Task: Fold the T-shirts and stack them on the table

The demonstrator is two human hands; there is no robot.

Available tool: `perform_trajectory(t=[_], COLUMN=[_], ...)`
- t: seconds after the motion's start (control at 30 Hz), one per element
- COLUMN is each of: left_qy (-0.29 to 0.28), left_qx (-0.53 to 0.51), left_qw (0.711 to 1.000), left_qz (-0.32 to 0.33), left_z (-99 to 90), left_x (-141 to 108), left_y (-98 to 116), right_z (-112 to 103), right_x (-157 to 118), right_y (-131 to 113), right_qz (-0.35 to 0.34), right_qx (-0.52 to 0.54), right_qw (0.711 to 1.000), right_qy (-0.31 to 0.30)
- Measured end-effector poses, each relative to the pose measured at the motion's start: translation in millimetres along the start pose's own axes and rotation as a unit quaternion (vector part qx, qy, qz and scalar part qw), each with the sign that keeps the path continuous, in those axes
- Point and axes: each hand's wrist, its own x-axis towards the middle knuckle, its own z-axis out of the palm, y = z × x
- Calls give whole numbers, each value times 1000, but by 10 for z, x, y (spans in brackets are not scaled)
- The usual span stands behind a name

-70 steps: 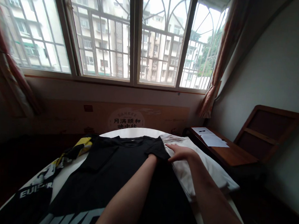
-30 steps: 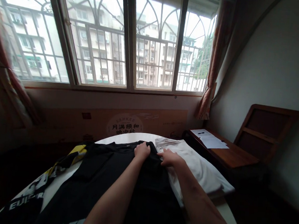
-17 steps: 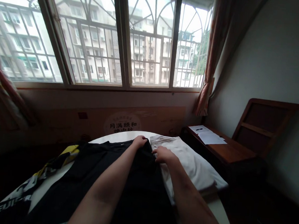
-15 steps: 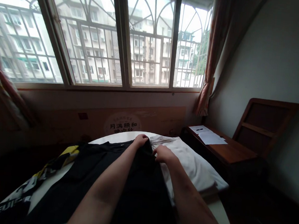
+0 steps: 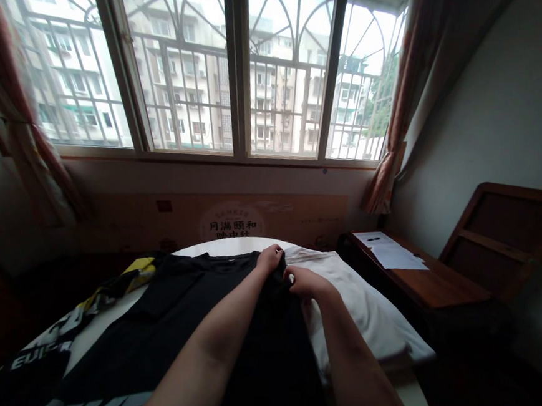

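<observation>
Have black T-shirt (image 5: 181, 321) spread on white table (image 5: 230, 245); now pinch its sleeve (image 5: 277, 286) with left hand (image 5: 268, 260), no longer hidden inside; pinch nearer edge with right hand (image 5: 310, 285), beside white cloth (image 5: 370, 305), so likely control sleeve at two points.

the shirt (image 5: 183, 302) lies spread across the table (image 5: 230, 245), another garment (image 5: 48, 348) on its left, folded cloth (image 5: 366, 310) on its right. the left hand (image 5: 270, 259) and right hand (image 5: 311, 285) are at the shirt's far right corner. beyond the table, a panel (image 5: 298, 212) runs below the window (image 5: 286, 98); to the far right, papers (image 5: 398, 257) lie on a bench (image 5: 449, 286).
</observation>
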Motion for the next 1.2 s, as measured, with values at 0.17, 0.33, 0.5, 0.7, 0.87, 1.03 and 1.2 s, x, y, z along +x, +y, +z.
perform_trajectory(t=[0.17, 0.33, 0.5, 0.7, 0.87, 1.03, 1.2], left_qy=[8, 51, 47, -56, -74, -59, -93], left_qx=[33, 52, 64, 76, 90, 111, 140], left_qw=[999, 997, 995, 992, 992, 991, 986], left_qz=[9, 28, 63, 88, 56, 38, 17], left_z=[15, -185, -295, -22, 8, -505, -1569], left_x=[-66, -147, -378, -600, -690, -1032, -1819], left_y=[62, 94, 104, 117, 181, 208, -90], right_z=[-32, -45, -29, -57, -68, -107, -225], right_x=[51, 71, 105, 74, 29, -59, -239], right_y=[78, 152, 199, 217, 231, 171, 6], right_qz=[-23, -4, 14, 27, 41, 28, 26], right_qx=[47, 67, 76, 88, 94, 52, 3], right_qw=[997, 995, 995, 991, 986, 989, 994], right_qy=[-53, -73, -69, -97, -130, -139, -105])
